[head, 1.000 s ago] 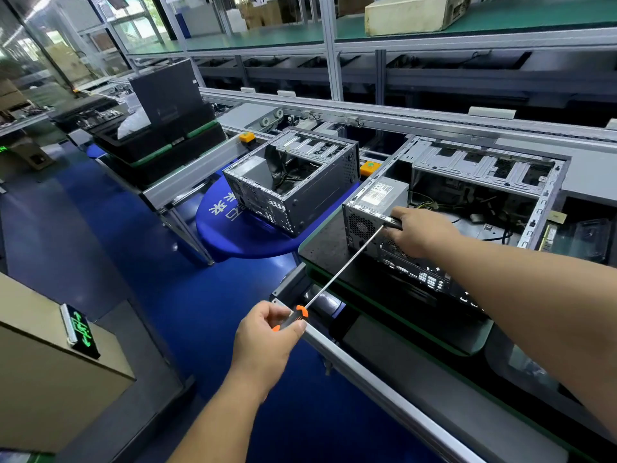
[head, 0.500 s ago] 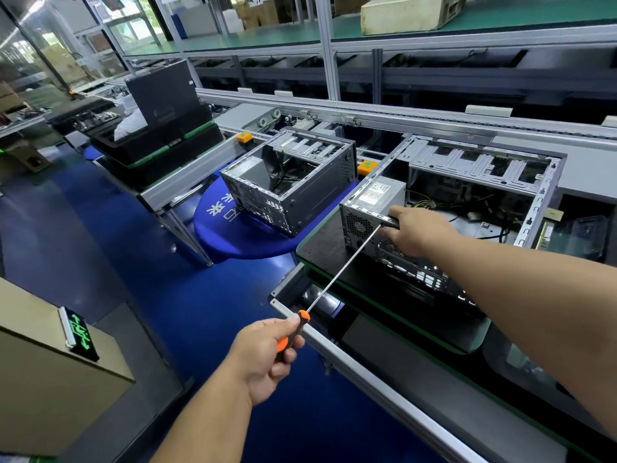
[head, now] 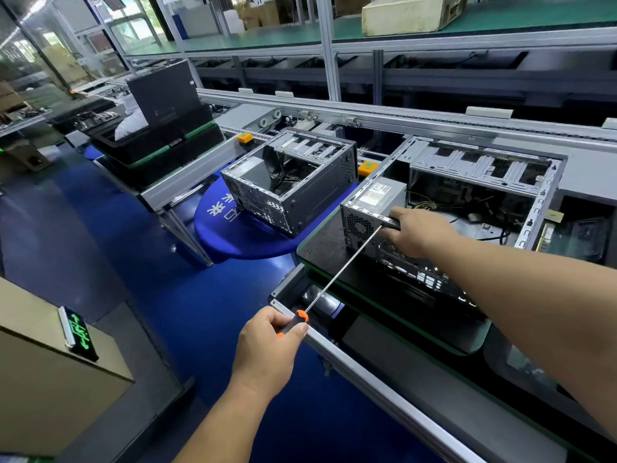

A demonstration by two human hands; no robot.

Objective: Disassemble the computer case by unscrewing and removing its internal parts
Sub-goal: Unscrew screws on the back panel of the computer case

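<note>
An open grey computer case (head: 480,168) lies on its side on a black pallet (head: 325,243), its rear panel facing me. A grey power supply (head: 375,195) with a white label sits in its near left corner. My left hand (head: 267,349) grips the orange-and-black handle of a long screwdriver (head: 340,269). The shaft runs up and right to the rear panel, close to the power supply's fan grille. My right hand (head: 420,228) curls over the case's top rear edge beside the screwdriver tip. Loose cables lie inside the case.
A second open case (head: 293,182) stands on a blue round table (head: 240,238) to the left. Black trays (head: 157,145) are stacked further left. The conveyor's aluminium rail (head: 367,372) runs along the near edge. A cardboard box (head: 50,372) sits at the lower left.
My left hand has shifted its grip on the screwdriver handle, as in turning it. The right hand stays on the case edge. The view has moved slightly.
</note>
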